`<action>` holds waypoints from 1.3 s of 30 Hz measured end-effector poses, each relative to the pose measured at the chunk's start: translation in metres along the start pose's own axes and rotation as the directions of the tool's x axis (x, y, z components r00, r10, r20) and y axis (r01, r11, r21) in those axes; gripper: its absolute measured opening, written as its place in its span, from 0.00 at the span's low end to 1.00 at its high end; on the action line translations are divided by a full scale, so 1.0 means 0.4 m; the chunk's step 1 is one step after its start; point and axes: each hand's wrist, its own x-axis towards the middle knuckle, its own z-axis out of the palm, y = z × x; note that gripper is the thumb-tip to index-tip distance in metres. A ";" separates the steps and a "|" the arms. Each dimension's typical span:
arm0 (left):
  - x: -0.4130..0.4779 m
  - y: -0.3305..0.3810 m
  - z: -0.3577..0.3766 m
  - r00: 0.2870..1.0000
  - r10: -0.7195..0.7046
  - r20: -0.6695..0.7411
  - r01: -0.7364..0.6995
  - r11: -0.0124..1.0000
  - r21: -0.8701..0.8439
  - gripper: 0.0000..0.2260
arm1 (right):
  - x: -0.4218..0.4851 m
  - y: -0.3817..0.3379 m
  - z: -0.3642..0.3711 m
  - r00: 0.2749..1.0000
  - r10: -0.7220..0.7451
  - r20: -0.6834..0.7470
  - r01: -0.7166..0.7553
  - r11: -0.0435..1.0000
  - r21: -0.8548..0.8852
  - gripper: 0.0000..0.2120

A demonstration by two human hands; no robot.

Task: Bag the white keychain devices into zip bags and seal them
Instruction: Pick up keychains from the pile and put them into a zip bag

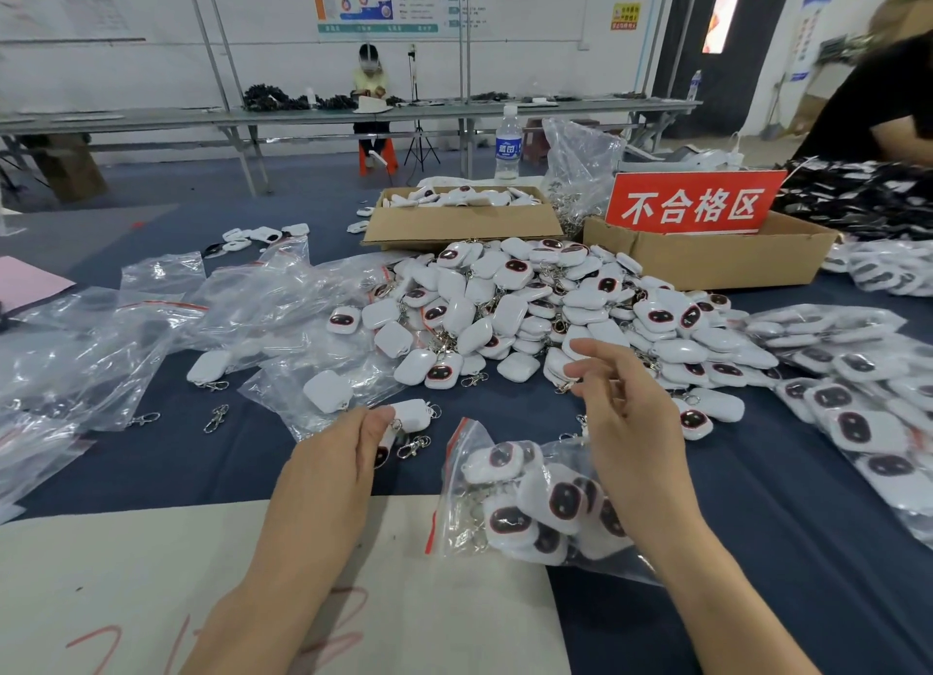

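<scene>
We look down on a table (202,462) under a dark blue cloth, with a pale sheet (151,573) marked in red lying on its near edge. Across the middle spreads a big heap of white keychain devices (555,311), some showing dark faces and some turned blank side up, their metal clasps tangled among them. To the left we see a loose drift of empty zip bags (151,321), and to the right a spread of filled bags (858,412). Behind the heap stand two cardboard boxes: the left box (454,222) holds more white devices, and the right box (707,263) carries a red sign (694,202) with white characters. Just in front of us lies a partly filled zip bag (525,503), its red-striped mouth toward the left and several devices inside. The right hand (626,422) hangs above this bag at the heap's near edge, fingers loosely bent and spread; a clasp shows by the thumb tip, and we cannot tell whether it is pinched. The left hand (343,452) curls its fingers round a white device (411,414), clasp dangling. A loose clasp (216,418) lies on the cloth further left.
</scene>
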 end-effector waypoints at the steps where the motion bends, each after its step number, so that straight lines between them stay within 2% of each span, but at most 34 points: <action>1: 0.001 -0.002 0.001 1.000 -0.011 0.004 0.011 1.000 0.001 0.26 | 0.001 -0.001 -0.001 1.000 -0.001 -0.015 0.001 1.000 0.008 0.17; 6: 0.001 -0.008 0.002 0.997 -0.065 -0.033 0.061 0.993 -0.105 0.15 | 0.007 -0.003 -0.010 0.996 0.017 -0.083 -0.009 0.996 0.089 0.18; 11: -0.001 -0.007 0.008 0.988 -0.105 -0.109 0.087 0.984 -0.157 0.22 | 0.012 0.001 -0.019 0.997 0.066 -0.031 -0.058 0.979 0.198 0.15; 16: 0.001 -0.010 0.014 0.995 -0.076 -0.066 0.061 0.976 -0.208 0.06 | 0.014 0.011 -0.021 0.996 0.080 -0.031 -0.074 0.982 0.172 0.14; 21: 0.006 -0.015 0.021 0.996 -0.047 -0.082 0.032 0.984 -0.177 0.19 | 0.019 0.014 -0.029 0.991 0.086 -0.106 -0.065 0.979 0.192 0.14; 26: -0.001 -0.003 0.012 0.986 -0.018 -0.163 -0.014 0.981 -0.191 0.08 | 0.021 0.011 -0.032 0.983 0.089 -0.158 -0.054 0.974 0.218 0.13; 30: -0.004 0.004 0.015 0.980 -0.007 -0.199 -0.045 0.967 -0.252 0.15 | 0.020 0.009 -0.033 0.983 0.080 -0.164 -0.042 0.974 0.224 0.14; 35: -0.014 0.025 0.009 0.970 0.021 -0.242 -0.089 0.957 -0.277 0.08 | 0.021 0.010 -0.033 0.980 0.075 -0.182 -0.034 0.975 0.219 0.15; 39: -0.026 0.037 0.011 0.969 0.098 -0.227 -0.155 0.956 -0.250 0.15 | 0.019 0.015 -0.032 0.981 0.062 -0.184 -0.023 0.978 0.209 0.15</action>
